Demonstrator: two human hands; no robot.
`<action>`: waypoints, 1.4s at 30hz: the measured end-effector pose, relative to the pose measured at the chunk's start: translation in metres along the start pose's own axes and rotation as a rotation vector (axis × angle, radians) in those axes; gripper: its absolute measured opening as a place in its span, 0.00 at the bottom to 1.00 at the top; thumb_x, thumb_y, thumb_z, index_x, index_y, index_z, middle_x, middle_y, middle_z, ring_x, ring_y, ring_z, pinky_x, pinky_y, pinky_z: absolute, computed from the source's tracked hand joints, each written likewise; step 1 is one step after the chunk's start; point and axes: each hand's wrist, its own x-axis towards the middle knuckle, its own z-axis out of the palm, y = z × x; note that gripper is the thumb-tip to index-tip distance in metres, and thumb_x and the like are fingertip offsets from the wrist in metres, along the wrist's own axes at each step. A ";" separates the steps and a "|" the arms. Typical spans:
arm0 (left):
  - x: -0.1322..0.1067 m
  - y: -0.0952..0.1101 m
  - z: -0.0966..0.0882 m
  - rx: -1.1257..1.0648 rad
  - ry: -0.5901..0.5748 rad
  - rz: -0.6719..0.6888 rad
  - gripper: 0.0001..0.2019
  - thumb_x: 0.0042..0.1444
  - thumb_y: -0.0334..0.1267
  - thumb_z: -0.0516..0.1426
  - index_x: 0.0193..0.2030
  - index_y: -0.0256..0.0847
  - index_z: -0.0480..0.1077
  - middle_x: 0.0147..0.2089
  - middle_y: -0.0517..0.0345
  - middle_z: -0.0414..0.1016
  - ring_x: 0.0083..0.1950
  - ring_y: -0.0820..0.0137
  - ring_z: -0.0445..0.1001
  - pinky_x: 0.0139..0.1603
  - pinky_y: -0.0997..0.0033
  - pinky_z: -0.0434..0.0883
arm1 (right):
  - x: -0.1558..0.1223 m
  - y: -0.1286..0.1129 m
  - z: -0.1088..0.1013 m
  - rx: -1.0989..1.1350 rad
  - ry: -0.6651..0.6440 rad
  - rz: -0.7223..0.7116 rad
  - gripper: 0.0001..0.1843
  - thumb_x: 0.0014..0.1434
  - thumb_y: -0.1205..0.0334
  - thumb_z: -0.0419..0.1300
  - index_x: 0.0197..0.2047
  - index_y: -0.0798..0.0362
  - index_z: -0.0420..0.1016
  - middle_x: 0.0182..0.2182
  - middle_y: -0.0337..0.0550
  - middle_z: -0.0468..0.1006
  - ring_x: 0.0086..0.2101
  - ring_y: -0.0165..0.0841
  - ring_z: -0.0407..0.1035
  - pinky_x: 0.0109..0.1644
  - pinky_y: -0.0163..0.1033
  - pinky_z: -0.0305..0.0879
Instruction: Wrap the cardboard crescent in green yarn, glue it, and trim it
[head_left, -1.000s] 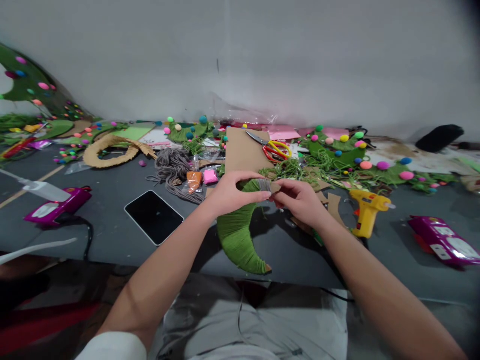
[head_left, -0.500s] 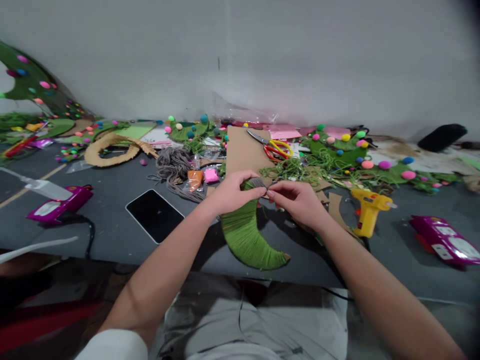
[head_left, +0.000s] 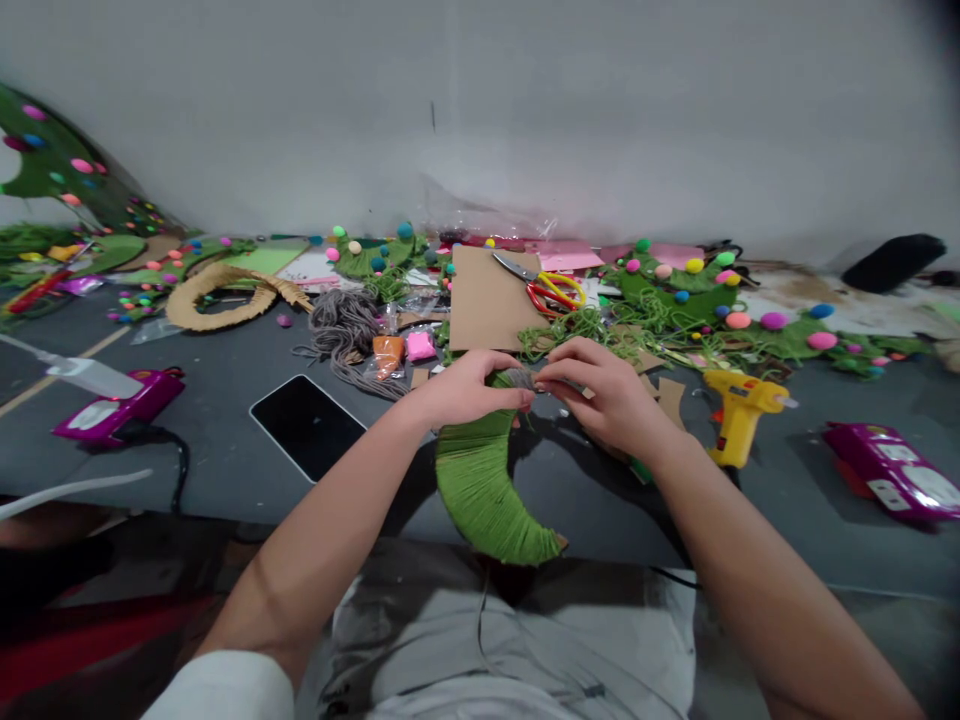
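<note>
A curved cardboard shape wrapped in green yarn (head_left: 484,480) hangs over the near edge of the dark table (head_left: 225,440). My left hand (head_left: 465,388) pinches its upper end, where a band of grey yarn (head_left: 521,378) is wound. My right hand (head_left: 611,395) is closed on the same upper end from the right, fingertips meeting those of the left hand. The shape's lower tip shows bare cardboard near my lap.
A black phone (head_left: 307,425) lies left of my hands. A yellow glue gun (head_left: 739,412) stands to the right, purple glue guns (head_left: 112,410) at both sides. Behind are a cardboard sheet (head_left: 487,300), red-yellow scissors (head_left: 547,290), grey yarn bundle (head_left: 345,325), green pieces with pompoms (head_left: 697,300).
The green shape has swung a little, its lower tip shifting right then back left. My right hand rose and moved over the upper end, fingers now on top of the grey yarn.
</note>
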 end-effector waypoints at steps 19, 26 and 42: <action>0.000 0.004 0.006 0.292 -0.056 0.123 0.15 0.53 0.50 0.61 0.31 0.38 0.74 0.27 0.61 0.73 0.29 0.72 0.70 0.29 0.72 0.63 | 0.001 -0.003 0.001 0.623 -0.123 0.497 0.16 0.53 0.49 0.69 0.34 0.54 0.77 0.31 0.44 0.80 0.30 0.33 0.72 0.35 0.37 0.68; 0.002 0.000 0.002 0.471 0.036 0.140 0.23 0.48 0.60 0.62 0.34 0.39 0.74 0.28 0.62 0.70 0.30 0.71 0.65 0.29 0.71 0.57 | 0.003 0.001 0.001 0.596 -0.141 0.542 0.16 0.52 0.50 0.70 0.31 0.54 0.77 0.26 0.41 0.78 0.26 0.30 0.70 0.31 0.35 0.66; -0.008 0.007 0.026 0.979 0.276 0.249 0.22 0.60 0.57 0.53 0.51 0.41 0.69 0.47 0.50 0.72 0.45 0.61 0.74 0.42 0.63 0.68 | 0.001 0.004 -0.008 0.597 -0.145 0.577 0.17 0.52 0.47 0.69 0.31 0.54 0.77 0.25 0.42 0.78 0.26 0.30 0.70 0.31 0.35 0.68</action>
